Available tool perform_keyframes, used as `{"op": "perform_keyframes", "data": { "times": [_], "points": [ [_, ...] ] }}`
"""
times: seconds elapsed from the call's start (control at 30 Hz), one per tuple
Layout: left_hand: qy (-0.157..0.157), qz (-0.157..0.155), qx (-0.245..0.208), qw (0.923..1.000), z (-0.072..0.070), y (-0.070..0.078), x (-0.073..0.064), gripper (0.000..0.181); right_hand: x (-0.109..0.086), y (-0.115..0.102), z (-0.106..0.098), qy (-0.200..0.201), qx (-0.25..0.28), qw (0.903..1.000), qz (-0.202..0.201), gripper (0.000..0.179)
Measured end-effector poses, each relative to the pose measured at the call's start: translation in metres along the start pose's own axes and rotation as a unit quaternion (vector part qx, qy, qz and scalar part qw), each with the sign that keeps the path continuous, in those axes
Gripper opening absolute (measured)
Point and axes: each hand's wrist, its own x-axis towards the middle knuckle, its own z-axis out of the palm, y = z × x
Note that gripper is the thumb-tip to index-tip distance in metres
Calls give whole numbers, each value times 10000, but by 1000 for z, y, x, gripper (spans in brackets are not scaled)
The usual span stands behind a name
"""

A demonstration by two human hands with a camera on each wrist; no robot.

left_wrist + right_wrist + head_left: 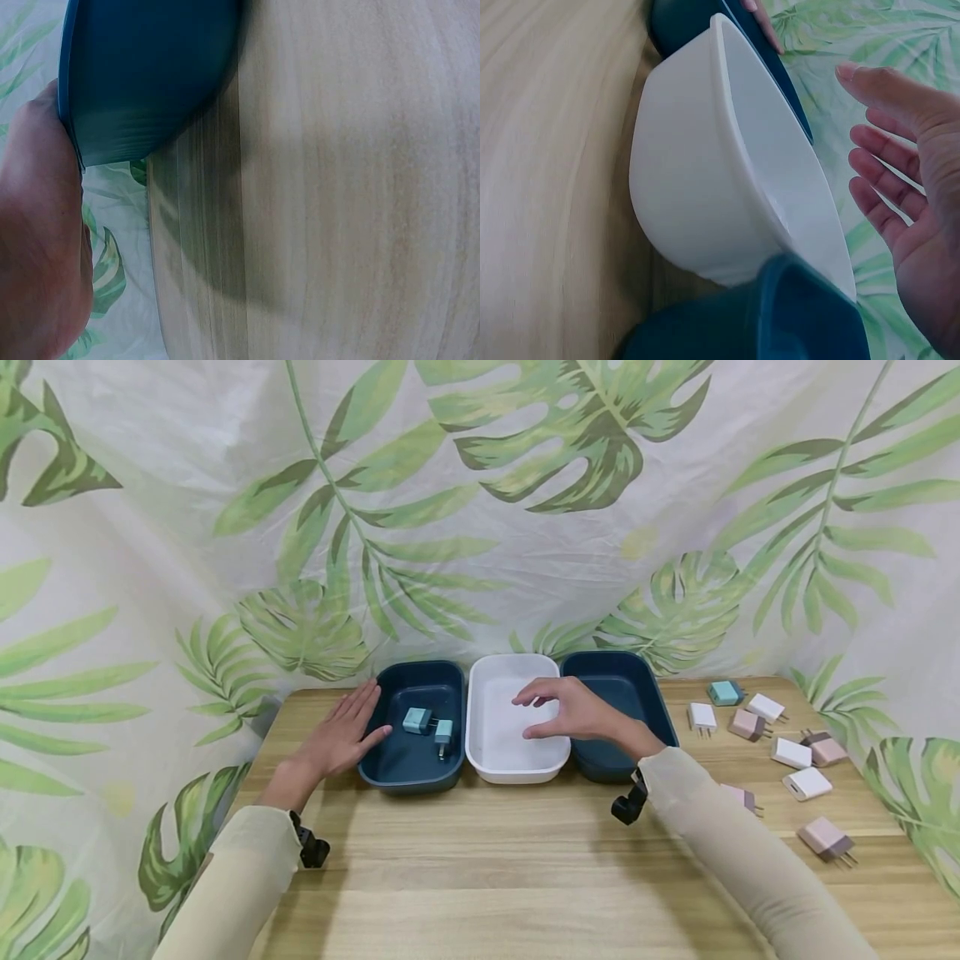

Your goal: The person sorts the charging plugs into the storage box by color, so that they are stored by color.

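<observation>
My left hand (341, 735) lies with straight fingers along the left side of a dark blue bin (408, 781), its thumb over the rim. Inside that bin are two mint-green charger plugs (417, 720). Over the white bin (517, 775) hovers my right hand (581, 710), fingers loosely bent and the thumb apart, with nothing between them. In the right wrist view the same right hand (911, 172) is seen beside the white bin (686, 165), not touching it. A second dark blue bin (611, 664) stands at the right, partly behind my right wrist.
At the right of the wooden table (480, 877) lie several loose charger plugs: white ones (807, 784), pink ones (823, 837) and a mint-green one (724, 693). My right sleeve partly covers one pink plug. A leaf-patterned cloth (525, 568) hangs behind the bins.
</observation>
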Motion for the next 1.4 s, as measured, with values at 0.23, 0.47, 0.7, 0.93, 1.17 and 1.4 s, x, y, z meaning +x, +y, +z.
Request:
{"op": "perform_keyframes", "data": {
  "times": [0.23,0.47,0.7,0.93,1.17,1.4],
  "points": [
    [7,19,8,10000,1,-2,-1,84,-14,1,-15,45,-72,9999,150,47],
    [-39,-20,-11,10000,3,-2,-2,85,-31,10,-26,144,-308,9988,364,48],
    [-14,0,19,10000,2,-2,-1,84,-44,17,-41,211,-464,9980,380,47],
    [-43,-11,15,10000,0,-1,0,84,-60,24,-58,262,-583,9959,636,45],
    [-39,-10,22,10000,0,-1,-1,84,-77,31,-78,218,-497,9943,914,47],
    [-45,-20,36,10000,0,0,-1,84,-91,35,-93,-9,-528,9915,1188,49]
  ]
}}
